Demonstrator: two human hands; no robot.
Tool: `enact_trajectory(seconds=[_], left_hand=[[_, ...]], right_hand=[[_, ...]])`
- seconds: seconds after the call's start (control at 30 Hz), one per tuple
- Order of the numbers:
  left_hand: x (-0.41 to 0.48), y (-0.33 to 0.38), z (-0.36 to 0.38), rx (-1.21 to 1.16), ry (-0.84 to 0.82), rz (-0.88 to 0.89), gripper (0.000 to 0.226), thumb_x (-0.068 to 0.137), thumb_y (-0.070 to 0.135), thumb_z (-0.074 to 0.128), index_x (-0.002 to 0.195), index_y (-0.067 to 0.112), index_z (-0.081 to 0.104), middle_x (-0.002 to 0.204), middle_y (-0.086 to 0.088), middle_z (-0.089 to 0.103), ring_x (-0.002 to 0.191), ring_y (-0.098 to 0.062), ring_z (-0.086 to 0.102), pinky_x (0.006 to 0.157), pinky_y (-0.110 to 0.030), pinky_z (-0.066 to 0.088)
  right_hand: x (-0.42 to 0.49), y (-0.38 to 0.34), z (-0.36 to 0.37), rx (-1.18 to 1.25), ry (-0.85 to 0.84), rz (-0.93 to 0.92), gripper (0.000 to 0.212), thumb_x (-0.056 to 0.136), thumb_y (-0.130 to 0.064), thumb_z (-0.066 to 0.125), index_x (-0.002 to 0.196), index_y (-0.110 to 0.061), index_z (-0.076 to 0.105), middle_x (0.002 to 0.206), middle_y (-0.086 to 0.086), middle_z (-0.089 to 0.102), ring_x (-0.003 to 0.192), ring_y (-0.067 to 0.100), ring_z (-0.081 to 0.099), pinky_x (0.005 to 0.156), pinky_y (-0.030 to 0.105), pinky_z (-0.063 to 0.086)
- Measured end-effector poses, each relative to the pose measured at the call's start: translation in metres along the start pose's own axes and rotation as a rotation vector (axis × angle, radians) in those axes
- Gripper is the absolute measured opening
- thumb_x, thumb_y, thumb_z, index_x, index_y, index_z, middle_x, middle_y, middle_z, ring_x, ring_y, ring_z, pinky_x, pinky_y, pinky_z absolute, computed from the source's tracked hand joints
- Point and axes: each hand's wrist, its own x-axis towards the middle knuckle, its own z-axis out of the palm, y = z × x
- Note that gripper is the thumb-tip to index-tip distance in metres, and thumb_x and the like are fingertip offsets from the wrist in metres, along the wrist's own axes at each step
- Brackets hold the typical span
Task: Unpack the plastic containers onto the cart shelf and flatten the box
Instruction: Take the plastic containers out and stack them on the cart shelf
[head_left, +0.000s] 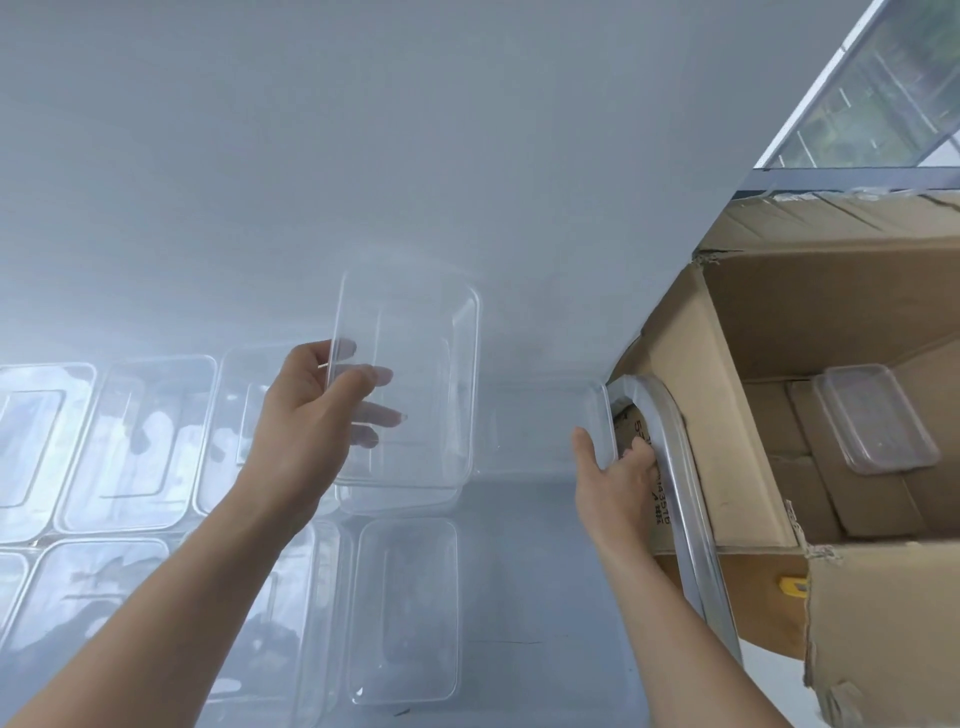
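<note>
The left hand's (306, 415) fingers (371, 376) pinch the long rim of a clear container (415, 384), held tilted at mid-frame above the cart shelf (519, 571). The right hand (613, 473) grips the end of a second container (540, 426) right of centre, by the cart rail (680, 467). Set each flat, snug against the row of containers (140, 441) at left, then fetch the lone container (878, 421) visible in the box (727, 395) at right.
</note>
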Motion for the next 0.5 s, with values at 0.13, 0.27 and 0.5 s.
enact_trajectory(seconds=[0.13,0.27,0.5], left_hand=[[-0.004,0.008,0.002,0.027,-0.034,0.027,0.043,0.075,0.031,0.059,0.117,0.022,0.055,0.103,0.001,0.074,0.076,-0.022,0.074,0.065,-0.035,0.051],[-0.011,0.017,0.004,0.106,-0.158,0.055,0.043,0.075,0.037,0.062,0.118,0.03,0.062,0.1,0.004,0.074,0.081,-0.019,0.074,0.072,-0.035,0.052],[-0.021,0.031,0.024,0.295,-0.504,0.05,0.024,0.092,0.021,0.066,0.113,0.031,0.066,0.103,0.002,0.074,0.08,-0.016,0.073,0.072,-0.032,0.051]], right_hand=[[-0.028,-0.001,-0.016,-0.066,-0.055,-0.065,0.094,0.093,-0.062,0.048,0.157,-0.009,0.006,0.164,0.009,0.015,0.149,0.026,0.023,0.113,0.044,0.03],[-0.055,-0.018,-0.046,0.043,-0.033,-0.314,0.083,0.092,-0.058,0.054,0.155,-0.016,0.021,0.159,0.001,0.028,0.146,0.014,0.027,0.117,0.038,0.029],[-0.053,-0.07,-0.086,0.317,-0.337,-0.543,0.07,0.084,-0.053,0.069,0.144,-0.037,0.039,0.136,-0.019,0.051,0.125,-0.006,0.049,0.095,0.018,0.043]])
